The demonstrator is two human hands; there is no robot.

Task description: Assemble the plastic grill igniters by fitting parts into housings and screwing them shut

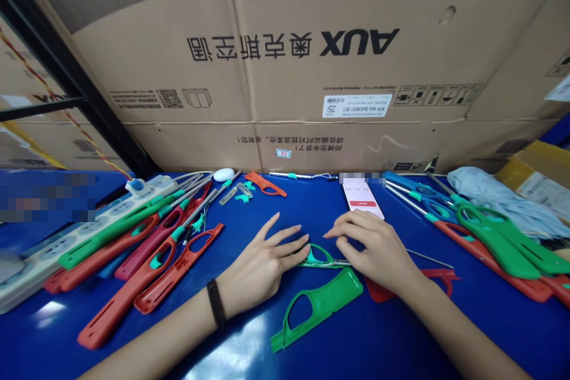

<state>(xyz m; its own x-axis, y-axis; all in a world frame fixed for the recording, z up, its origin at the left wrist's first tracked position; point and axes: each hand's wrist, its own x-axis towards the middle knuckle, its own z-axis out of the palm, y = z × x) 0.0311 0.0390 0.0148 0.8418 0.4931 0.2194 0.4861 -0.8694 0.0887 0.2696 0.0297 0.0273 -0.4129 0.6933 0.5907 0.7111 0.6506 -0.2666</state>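
Observation:
My left hand is open, palm down, its fingers spread and the thumb raised. Its fingertips lie at the green lighter handle half, whose left part the hand hides. A thin metal tube runs from that handle under my right hand. The right fingers are loosely bent and apart, with nothing visible between them. Closer to me lies another green handle half, its hollow inside facing up. A red handle piece is partly covered by my right hand and forearm.
Several long-necked lighters lie beside a white power strip on the left. More lighters are piled at right, near a pale blue cloth. A phone showing a timer lies before the cardboard box.

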